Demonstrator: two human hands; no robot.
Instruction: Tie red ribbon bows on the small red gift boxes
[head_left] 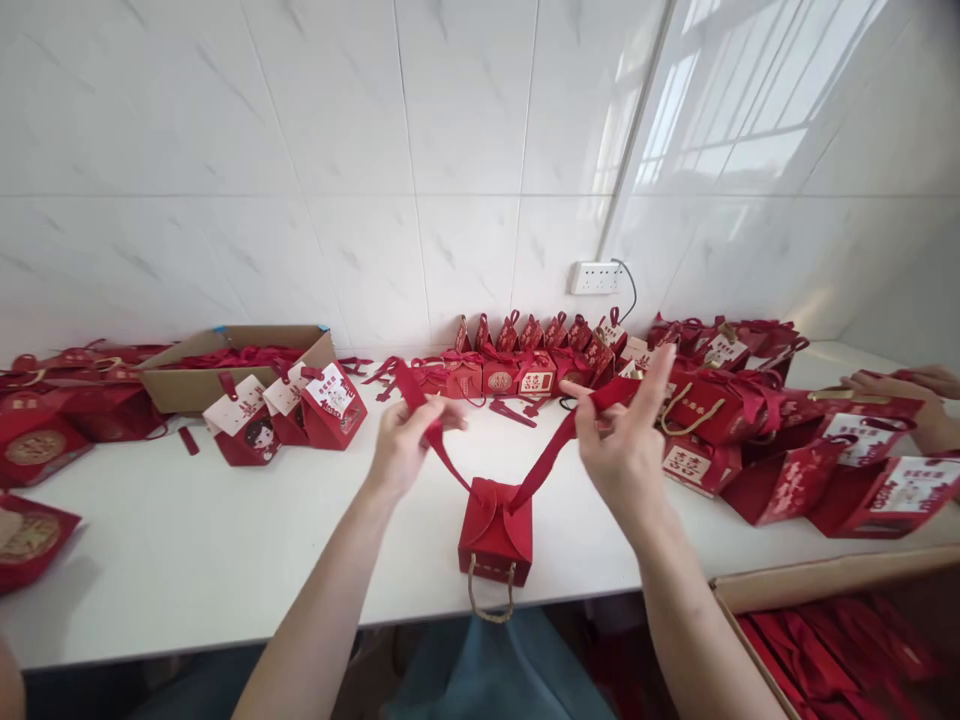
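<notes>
A small red gift box point(495, 535) with a rope handle stands at the front edge of the white table point(225, 540). A red ribbon point(551, 450) runs up from its top in two ends. My left hand point(405, 440) pinches the left end, pulled up and to the left. My right hand point(626, 440) holds the right end between thumb and fingers, with the index finger stretched upward. Both hands hover above the box, a little behind it.
Finished red boxes point(510, 370) line the wall, and red bags point(750, 420) pile up at right. A cardboard box point(217, 365) of ribbons sits at back left, another carton point(825, 630) at lower right. Another person's hands point(911, 390) work at far right.
</notes>
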